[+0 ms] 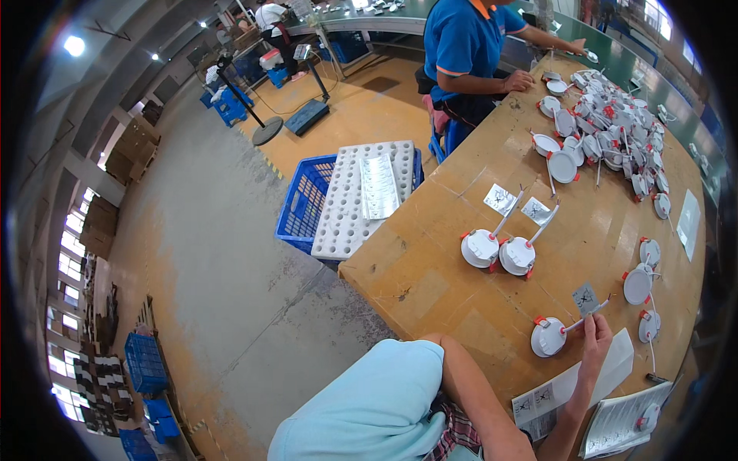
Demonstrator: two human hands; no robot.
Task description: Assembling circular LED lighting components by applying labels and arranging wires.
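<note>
My right hand (596,339) pinches the short cable (576,326) of a white round downlight (548,337) with red clips, lying on the table. A small silver printed label (584,298) stands out from the cable beside my fingertips. My left forearm (484,396) runs down from a light blue sleeve, and its hand is beyond the lower edge. Farther left are two downlights (480,249) (516,256), each with a silver label (500,199) (536,210) on its cable. Under my right forearm lies a pale label sheet (615,369).
A stack of silver label sheets (626,422) lies at the near right, by several downlights (637,286). A large heap of downlights (615,123) covers the far table (430,230). A co-worker (469,54) in blue sits there. A blue crate (307,203) with a perforated white board (346,207) stands left.
</note>
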